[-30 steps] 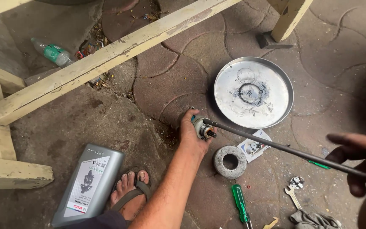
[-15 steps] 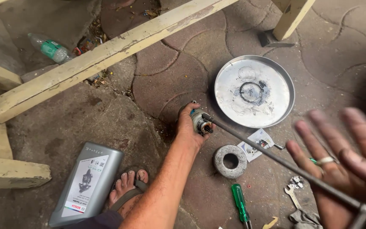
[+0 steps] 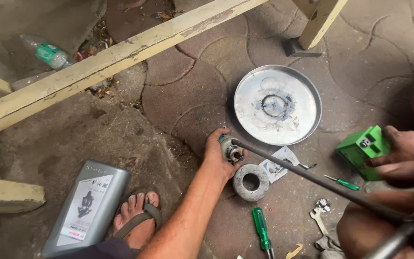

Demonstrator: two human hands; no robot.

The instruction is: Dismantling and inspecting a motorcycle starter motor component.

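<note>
So I've got my left hand [image 3: 220,156] wrapped tight round the threaded end fitting [image 3: 232,152] of this long steel rod [image 3: 312,180], pinning it down on the paving just off the near-left rim of the round metal tray [image 3: 307,86]. The rod runs off toward the bottom right corner of the view, over my knee. My right hand [image 3: 406,160] is closed on a green plastic box-shaped thing [image 3: 362,148], held up off the ground near the right edge.

Best guess at the step: steadying the fitting end while the green thing gets brought in. The next move needs the rod kept from rolling and the left grip held firm.

Hard to see: the rod's far end blurs out at the bottom right, so I can't tell what it joins. The grey ring [image 3: 250,182] sits just beside my wrist, with a green screwdriver [image 3: 260,229] below it and a grey oil jug [image 3: 86,207] by my sandalled foot [image 3: 137,216].
</note>
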